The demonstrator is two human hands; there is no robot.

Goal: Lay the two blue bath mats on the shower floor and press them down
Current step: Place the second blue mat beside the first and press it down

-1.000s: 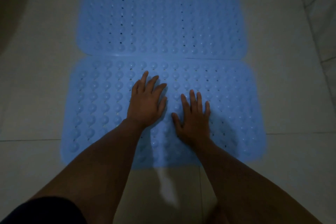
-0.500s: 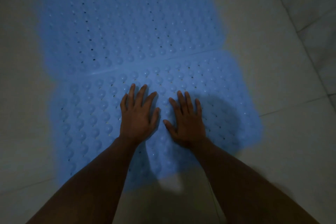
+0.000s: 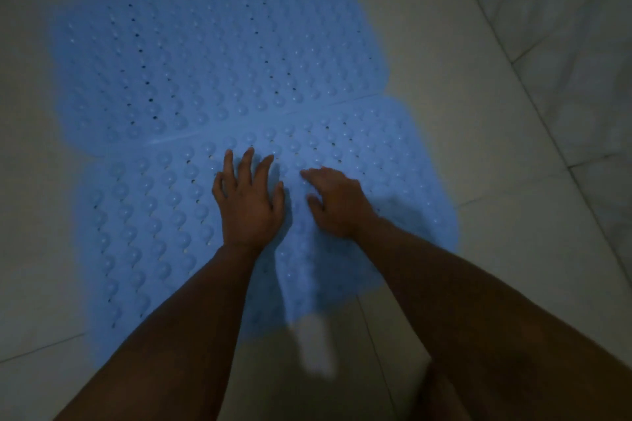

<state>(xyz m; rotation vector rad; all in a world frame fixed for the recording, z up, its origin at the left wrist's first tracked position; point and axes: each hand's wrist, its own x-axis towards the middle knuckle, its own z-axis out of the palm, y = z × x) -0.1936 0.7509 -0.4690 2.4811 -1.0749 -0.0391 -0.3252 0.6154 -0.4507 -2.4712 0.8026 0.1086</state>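
Two blue rubbery bath mats, rectangular with rounded corners, covered in rows of raised bumps and small drain holes, lie flat on the pale tiled shower floor [image 3: 478,113]. Landmark: the seam where their long edges meet.

- Far bath mat [image 3: 219,55]: beyond the seam, offset toward the left. Its near long edge touches or slightly overlaps the other mat; cannot tell which, frame is dim and blurred.
- Near bath mat [image 3: 143,222]: on the viewer's side of the seam, offset toward the right. Its near edge is partly hidden by the forearms.
- Left hand [image 3: 248,202]: palm down on the near mat, just on the viewer's side of the seam, about mid-length. Fingers straight and slightly spread, tips pointing at the seam and stopping just short of it. Thumb out to the right. Flat on the bumps, gripping nothing.
- Right hand [image 3: 337,203]: just right of the left hand, also over the near mat, near but apart from it. Motion-blurred. Fingers look loosely bent and angled toward the left hand, with nothing in them. Cannot tell whether the palm is in contact with the mat or raised slightly off it.
- Both bare forearms run from the bottom of the frame across the near mat's near edge.
- Grout lines in the floor tiles show to the right of the seam and below the near mat's left corner. Marbled lighter tile surface [image 3: 564,27] sits at the far right, well apart from both mats.
- Pale bright smear [image 3: 314,349] on the floor between the forearms, just off the near mat's near edge; cannot tell what it is.
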